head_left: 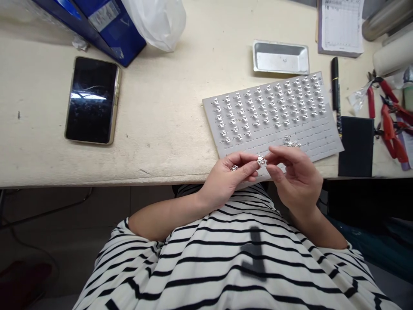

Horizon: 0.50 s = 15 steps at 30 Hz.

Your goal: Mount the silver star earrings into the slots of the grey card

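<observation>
Between the thumb and index finger of my left hand (230,174) is a silver ring (260,161); more silver rings (234,168) show in the curl of its fingers. My right hand (297,176) is just right of the pinched ring, thumb and fingers apart, with nothing visible between them. Under both hands lies a grey slotted display board (319,144), tilted on the table. Rows of silver rings (258,107) stand in its upper slots. A few loose silver rings (292,142) rest on the board near my right fingertips.
Behind the board sits a small metal tray (280,58). A phone (93,101) lies at left by a blue box (109,30) and a white plastic bag (158,21). At right are a pen (334,84), a black flat block (355,146), red-handled pliers (390,133) and a paper pad (341,26).
</observation>
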Motion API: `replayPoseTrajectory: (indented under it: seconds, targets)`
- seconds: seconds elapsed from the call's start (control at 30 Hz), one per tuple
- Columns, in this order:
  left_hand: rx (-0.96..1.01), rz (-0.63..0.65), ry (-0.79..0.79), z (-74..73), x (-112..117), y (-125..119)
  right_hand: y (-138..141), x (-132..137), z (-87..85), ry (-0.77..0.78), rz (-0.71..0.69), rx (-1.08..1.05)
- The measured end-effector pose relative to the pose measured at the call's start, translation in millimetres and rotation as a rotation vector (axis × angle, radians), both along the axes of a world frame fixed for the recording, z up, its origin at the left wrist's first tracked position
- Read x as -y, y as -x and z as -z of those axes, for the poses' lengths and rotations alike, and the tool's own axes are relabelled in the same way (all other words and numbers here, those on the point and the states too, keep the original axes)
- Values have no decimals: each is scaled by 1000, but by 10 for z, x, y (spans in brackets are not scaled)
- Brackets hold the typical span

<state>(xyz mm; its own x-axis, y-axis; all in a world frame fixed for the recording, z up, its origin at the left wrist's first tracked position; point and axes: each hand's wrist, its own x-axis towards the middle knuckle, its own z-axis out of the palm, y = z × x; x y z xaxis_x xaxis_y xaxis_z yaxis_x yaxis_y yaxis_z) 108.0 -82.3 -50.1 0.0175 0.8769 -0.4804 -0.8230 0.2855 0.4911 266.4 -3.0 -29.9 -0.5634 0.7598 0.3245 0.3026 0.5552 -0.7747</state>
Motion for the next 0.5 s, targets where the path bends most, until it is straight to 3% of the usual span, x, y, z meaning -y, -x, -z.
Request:
replayPoseTrajectory:
  seconds: [0.13, 0.27, 0.4, 0.5]
  targets:
    - [-6, 50, -29, 19, 13, 19, 16, -35, -153, -75, -79, 129]
    - [18, 63, -4, 31, 16, 35, 3, -53, -234, -33, -111, 160]
    - [28, 54, 12, 23, 13, 46, -27, -33, -181, -99, -83, 157]
    - [38, 28, 14, 7, 13, 57, -10, -69, -74, -126, 13, 125]
